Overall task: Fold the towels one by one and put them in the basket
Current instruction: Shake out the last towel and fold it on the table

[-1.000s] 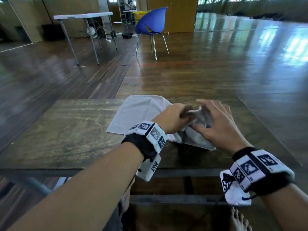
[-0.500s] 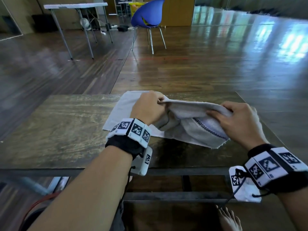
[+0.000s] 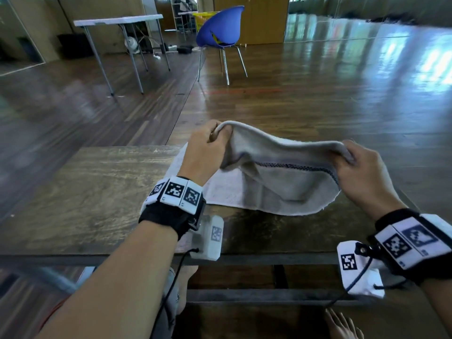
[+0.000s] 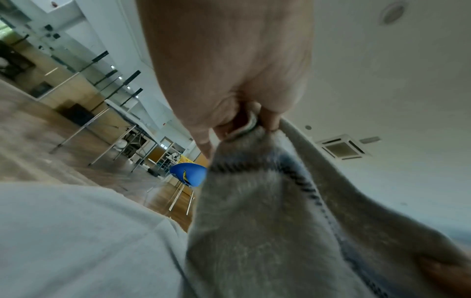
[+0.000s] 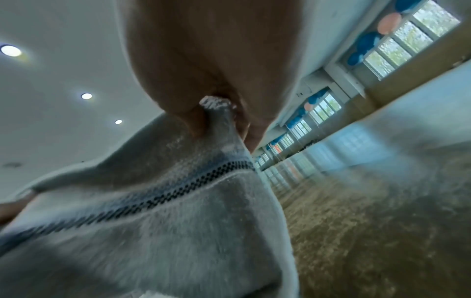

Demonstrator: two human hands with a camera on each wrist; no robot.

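Note:
A pale grey towel (image 3: 288, 177) with a dark stitched stripe hangs stretched between my two hands above the wooden table (image 3: 93, 192). My left hand (image 3: 210, 143) pinches its left corner, seen close up in the left wrist view as the towel (image 4: 267, 221) under my left hand (image 4: 244, 121). My right hand (image 3: 352, 157) pinches the right corner; in the right wrist view the towel (image 5: 165, 201) hangs from my right hand (image 5: 216, 113). The towel's lower edge sags onto a second, flat white towel (image 3: 220, 189) beneath. No basket near the table is in view.
Beyond the table is a shiny wooden floor with a blue chair (image 3: 220, 33) and a white folding table (image 3: 117, 20) far back. A yellow basket (image 3: 203, 18) shows behind the chair. Bare feet (image 3: 342, 324) are under the table.
My hands have drawn apart and lifted, spreading the bunched towel wide between them. The view has tilted up a little.

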